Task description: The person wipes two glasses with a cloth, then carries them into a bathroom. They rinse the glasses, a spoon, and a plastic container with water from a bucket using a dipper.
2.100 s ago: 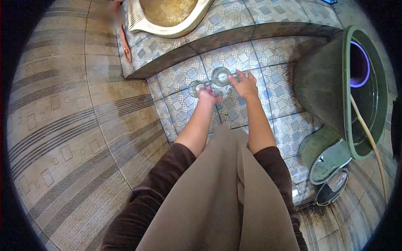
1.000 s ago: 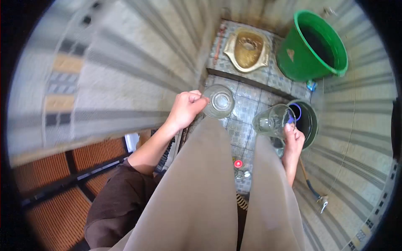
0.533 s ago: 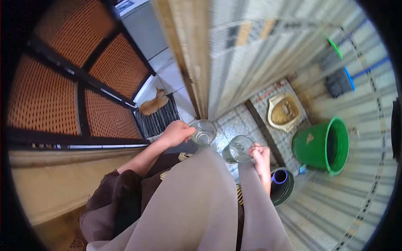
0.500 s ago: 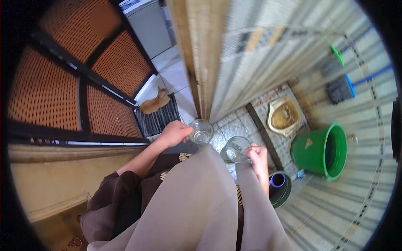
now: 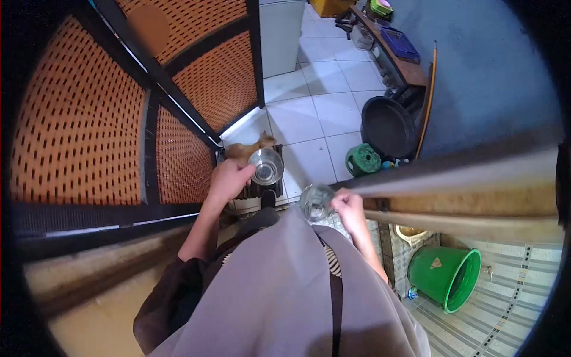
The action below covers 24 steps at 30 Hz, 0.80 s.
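Observation:
My left hand (image 5: 229, 179) grips a clear glass cup (image 5: 267, 166) by its side, fingers closed; its open top faces me. In my right hand (image 5: 350, 208) is a second clear glass cup (image 5: 316, 201), held at its right side and a little lower. Whether the cups have handles is hidden by my fingers. Both are apart from each other in front of my body. Beyond the left cup, a ginger cat (image 5: 247, 149) is on a dark striped mat (image 5: 275, 189), partly covered by my hand and the cup.
An orange woven partition (image 5: 202, 71) stands at left. White floor tiles (image 5: 315, 113) run ahead through a doorway. A black basin (image 5: 388, 126), a green container (image 5: 363, 159) and a low wooden shelf (image 5: 395, 56) line the right wall. A green bucket (image 5: 437, 273) stands at lower right.
My view has turned from the tiled washroom toward the doorway and white floor, and the bucket now sits lower right. Both hands still hold the glass cups; one foot now shows ahead.

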Available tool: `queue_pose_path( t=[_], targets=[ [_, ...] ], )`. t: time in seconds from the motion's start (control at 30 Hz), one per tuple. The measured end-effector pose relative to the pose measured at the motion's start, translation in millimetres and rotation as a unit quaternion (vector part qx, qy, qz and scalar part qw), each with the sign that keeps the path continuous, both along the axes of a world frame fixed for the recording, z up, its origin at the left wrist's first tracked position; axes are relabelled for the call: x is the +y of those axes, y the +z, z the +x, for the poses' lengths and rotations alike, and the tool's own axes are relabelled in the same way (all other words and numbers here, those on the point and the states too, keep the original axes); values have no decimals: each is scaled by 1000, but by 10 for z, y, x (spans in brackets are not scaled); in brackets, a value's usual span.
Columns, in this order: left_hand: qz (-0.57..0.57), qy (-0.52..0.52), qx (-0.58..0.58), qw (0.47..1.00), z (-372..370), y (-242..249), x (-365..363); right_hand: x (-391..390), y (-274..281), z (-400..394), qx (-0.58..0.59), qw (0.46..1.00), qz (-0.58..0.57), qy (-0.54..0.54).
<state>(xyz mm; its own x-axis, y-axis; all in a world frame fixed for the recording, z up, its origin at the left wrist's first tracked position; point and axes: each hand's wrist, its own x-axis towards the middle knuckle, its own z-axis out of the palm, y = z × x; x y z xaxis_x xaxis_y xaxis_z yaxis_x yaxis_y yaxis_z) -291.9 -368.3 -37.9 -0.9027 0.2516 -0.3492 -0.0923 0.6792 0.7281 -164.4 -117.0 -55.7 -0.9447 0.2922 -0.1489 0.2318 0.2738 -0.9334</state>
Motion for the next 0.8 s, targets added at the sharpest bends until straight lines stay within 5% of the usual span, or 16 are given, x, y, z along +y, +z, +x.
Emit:
queue_pose_path(
  t=[0.1,0.43,0.8],
  targets=[
    [-44,-4,92,995,-518,250,-118,64,60,-687,-11,999,-16,-38],
    [36,-22,21,999,-1740,276,252,468,703,-2245,54,989,-3,-139],
    [22,-58,7,998,-3157,254,1591,1939,402,-3329,49,989,-6,-142]
  ],
)
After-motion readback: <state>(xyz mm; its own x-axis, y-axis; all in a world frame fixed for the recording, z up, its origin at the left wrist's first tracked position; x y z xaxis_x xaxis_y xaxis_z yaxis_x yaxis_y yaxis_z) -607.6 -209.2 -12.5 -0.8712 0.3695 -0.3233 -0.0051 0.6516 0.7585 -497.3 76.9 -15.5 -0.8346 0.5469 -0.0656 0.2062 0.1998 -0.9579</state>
